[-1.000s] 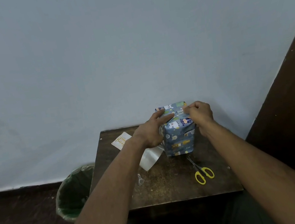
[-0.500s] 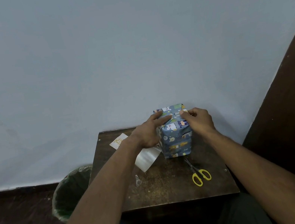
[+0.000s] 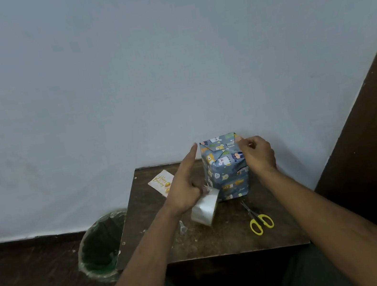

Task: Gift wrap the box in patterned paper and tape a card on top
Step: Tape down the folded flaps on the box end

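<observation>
While the wrapping looks nearly closed, the card is not yet on.
Wall: it rises along the counter's far edge, so nothing can be pushed further back.
Counter: small and dark; its near half is mostly bare, which I judge the best room for turning the box.
Bin: on the floor beside the counter's left edge, handy for scraps.
Box: upright at the far edge, right of centre, already covered in patterned paper; folded flaps meet on its top end.
Right hand: fingers curled, pinching the paper at the box's upper right corner, probably to keep the fold from springing open.
Left hand: forefinger stretched toward the box's upper left corner, not clearly touching; the other fingers curl around the tape roll.
Tape roll: clear, just left of the box's base, likely being brought to seal the flap.
Card: flat near the far left corner, partly hidden behind the left hand.
Scissors: yellow-handled, toward the near right, clear of both forearms.
</observation>
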